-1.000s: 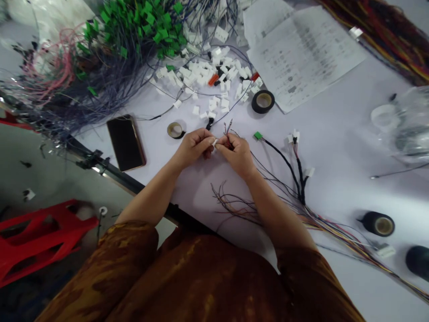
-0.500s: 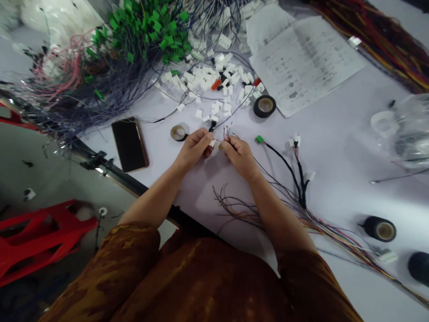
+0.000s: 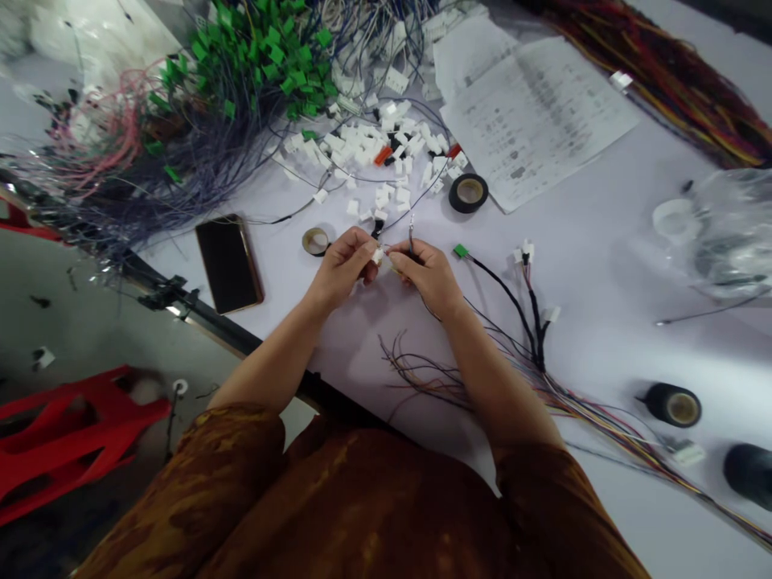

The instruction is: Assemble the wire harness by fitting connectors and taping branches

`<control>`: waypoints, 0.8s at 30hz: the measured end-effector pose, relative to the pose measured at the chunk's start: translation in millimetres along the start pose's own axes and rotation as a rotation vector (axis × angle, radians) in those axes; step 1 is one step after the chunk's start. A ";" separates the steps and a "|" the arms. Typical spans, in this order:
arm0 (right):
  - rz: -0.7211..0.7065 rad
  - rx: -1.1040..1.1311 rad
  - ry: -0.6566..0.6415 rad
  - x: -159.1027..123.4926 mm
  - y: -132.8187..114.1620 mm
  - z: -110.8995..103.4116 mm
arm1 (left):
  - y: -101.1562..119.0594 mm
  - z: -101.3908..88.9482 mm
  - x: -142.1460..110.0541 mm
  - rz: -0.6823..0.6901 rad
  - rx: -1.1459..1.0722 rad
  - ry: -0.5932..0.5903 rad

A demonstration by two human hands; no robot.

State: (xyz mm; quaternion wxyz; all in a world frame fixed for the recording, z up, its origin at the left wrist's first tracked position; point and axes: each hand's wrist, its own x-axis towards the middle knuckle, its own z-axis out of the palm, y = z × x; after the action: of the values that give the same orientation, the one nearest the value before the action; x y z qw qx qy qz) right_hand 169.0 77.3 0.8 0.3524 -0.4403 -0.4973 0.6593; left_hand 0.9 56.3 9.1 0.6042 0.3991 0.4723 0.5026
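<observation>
Left hand (image 3: pixel 343 269) pinches a white plastic connector (image 3: pixel 377 256) between the fingertips, held above the tabletop (image 3: pixel 355 362). Right hand (image 3: pixel 425 277) pinches thin wires (image 3: pixel 411 240) just beside it; the two hands are almost touching. Loose white connectors (image 3: pixel 374 153) lie heaped ahead. Noted nearby: a black tape roll (image 3: pixel 468 193), a smaller tape roll (image 3: pixel 314 241), a smartphone (image 3: pixel 229 264), and, to the right, a wire harness (image 3: pixel 534 338) ending in a green connector (image 3: pixel 461 251).
</observation>
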 end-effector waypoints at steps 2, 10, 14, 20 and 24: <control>-0.013 0.030 0.044 0.5 -0.5 2.2 | -0.5 0.3 0.2 -0.074 -0.043 -0.034; 0.015 0.043 0.159 -2.3 -3.4 2.3 | -5.0 -1.9 2.4 -0.161 -0.091 -0.028; -0.032 0.017 0.105 -3.1 -0.6 0.6 | -5.5 -2.0 3.0 -0.172 -0.067 0.006; -0.012 0.004 0.047 -5.3 -3.6 -0.6 | -5.0 -1.9 4.2 -0.170 -0.009 0.034; 0.000 -0.012 0.009 -5.5 -8.4 -3.4 | -4.9 -2.3 4.0 -0.116 0.014 0.005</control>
State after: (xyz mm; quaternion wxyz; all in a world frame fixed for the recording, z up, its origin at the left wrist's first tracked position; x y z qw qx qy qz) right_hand 174.4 75.6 9.8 0.3518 -0.4453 -0.4997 0.6545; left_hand 0.0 59.4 3.2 0.6283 0.3738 0.4997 0.4646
